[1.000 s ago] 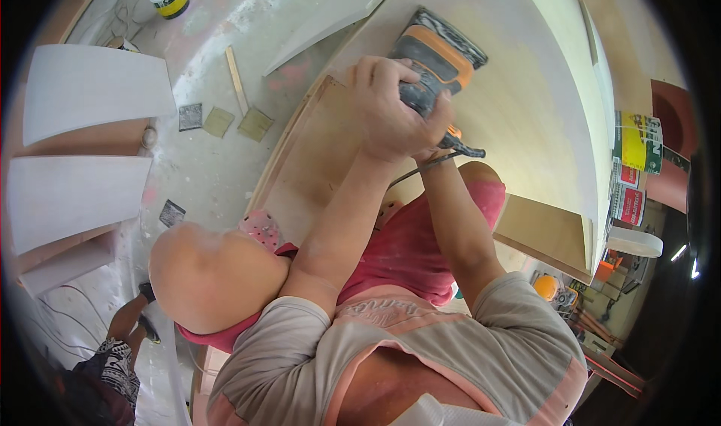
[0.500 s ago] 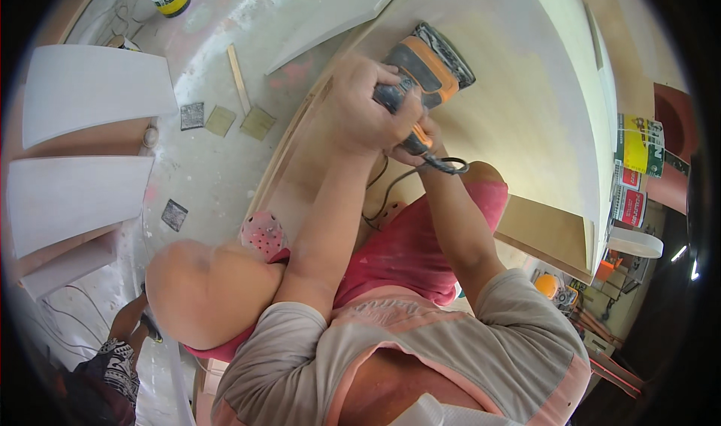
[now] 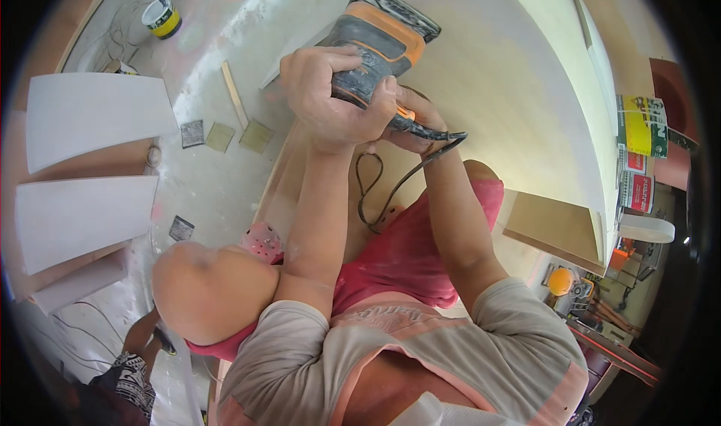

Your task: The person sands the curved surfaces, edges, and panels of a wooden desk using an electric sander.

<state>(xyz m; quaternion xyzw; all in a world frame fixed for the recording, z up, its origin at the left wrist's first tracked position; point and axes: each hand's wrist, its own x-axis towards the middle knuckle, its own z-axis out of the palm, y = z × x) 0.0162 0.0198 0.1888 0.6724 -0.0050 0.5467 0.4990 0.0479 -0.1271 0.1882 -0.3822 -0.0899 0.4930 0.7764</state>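
Note:
An orange and black electric sander (image 3: 375,41) is held in both hands at the left side of a curved, pale panel (image 3: 496,88). My left hand (image 3: 324,99) wraps round its dark body, the thumb on the near side. My right hand (image 3: 415,118) closes round the narrow rear end, partly hidden behind the tool. The sander's flat pad faces the panel side; whether it touches the surface I cannot tell. From the rear end a black cord (image 3: 409,176) loops down between my forearms.
White curved panels (image 3: 98,118) stand at the left. Sanding squares (image 3: 219,137) and a wooden stick (image 3: 234,94) lie on the floor near a paint tub (image 3: 161,19). Cans (image 3: 641,129) stand at the right. Another person (image 3: 124,373) is at the lower left.
Both hands have carried the sander left and farther away along the panel, toward its left edge. The cord's loop has shifted with it. The view has tilted slightly.

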